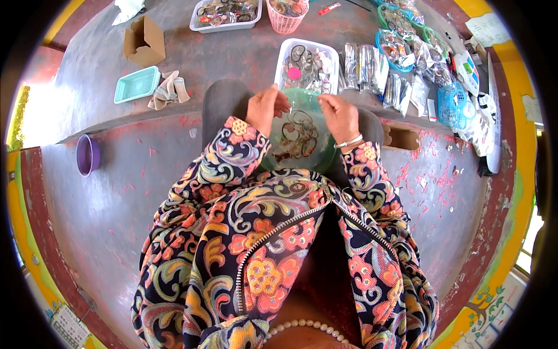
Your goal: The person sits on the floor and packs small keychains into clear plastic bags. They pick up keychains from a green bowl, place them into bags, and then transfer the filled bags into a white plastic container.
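Observation:
My left hand (pixel 265 109) and my right hand (pixel 341 118) are raised on either side of a round green basin (pixel 332 158) at my lap. Between them they pinch the upper corners of what looks like a clear plastic bag (pixel 303 104), spread in front of the basin. Several dark and brownish loops, like bracelets or hair ties, form a tangled bunch (pixel 299 136) below my fingers. Whether the loops lie inside the bag or behind it in the basin, I cannot tell. Just beyond my hands, a white tray (pixel 279 71) holds more loops and small packets.
On the raised grey ledge stand a cardboard box (pixel 145 43), a mint basket (pixel 136 85) beside a cloth (pixel 170 91), and a pink basket (pixel 285 23). Packets (pixel 366 67) and a blue basket (pixel 456 107) crowd the right. A purple basin (pixel 88 155) sits lower left.

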Demonstrator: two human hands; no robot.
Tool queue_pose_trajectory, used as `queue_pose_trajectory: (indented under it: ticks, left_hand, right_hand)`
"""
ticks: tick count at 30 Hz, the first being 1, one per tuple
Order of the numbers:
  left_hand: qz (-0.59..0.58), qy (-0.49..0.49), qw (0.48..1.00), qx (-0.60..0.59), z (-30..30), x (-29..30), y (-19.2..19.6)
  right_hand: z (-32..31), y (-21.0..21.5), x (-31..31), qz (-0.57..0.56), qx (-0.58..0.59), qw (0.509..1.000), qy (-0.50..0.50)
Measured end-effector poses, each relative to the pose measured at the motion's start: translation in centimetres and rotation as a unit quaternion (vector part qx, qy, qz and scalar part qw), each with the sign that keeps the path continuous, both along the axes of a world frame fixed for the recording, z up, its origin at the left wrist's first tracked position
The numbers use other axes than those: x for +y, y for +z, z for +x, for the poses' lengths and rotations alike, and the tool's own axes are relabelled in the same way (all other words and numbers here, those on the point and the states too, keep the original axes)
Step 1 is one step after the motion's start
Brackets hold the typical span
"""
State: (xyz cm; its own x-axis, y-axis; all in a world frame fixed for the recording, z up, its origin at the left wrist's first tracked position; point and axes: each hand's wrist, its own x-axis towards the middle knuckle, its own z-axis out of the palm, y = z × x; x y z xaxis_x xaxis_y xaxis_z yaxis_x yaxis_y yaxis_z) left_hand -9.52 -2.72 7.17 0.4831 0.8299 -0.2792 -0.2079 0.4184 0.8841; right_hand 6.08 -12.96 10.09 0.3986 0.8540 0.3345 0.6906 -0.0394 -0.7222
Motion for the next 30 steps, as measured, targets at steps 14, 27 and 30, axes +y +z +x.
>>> queue_pose_trajectory:
  ticks: [14,27,30]
  left_hand:
    - [0.001,-0.077,0.997,0.031,-0.1,-0.5,-1.0]
    - [0.003,-0.107,0.992,0.070,0.2,-0.5,-0.4]
    - [0.003,-0.105,0.992,0.069,0.1,-0.5,-0.3]
  right_hand:
    - [-2.8,-4.7,0.1,-0.400,-0.171,0.901,0.017]
    - [-2.5,-4.8,-0.2,-0.346,-0.166,0.923,0.028]
    - [-1.4,-3.7,-0.7,-0.333,-0.120,0.932,0.077]
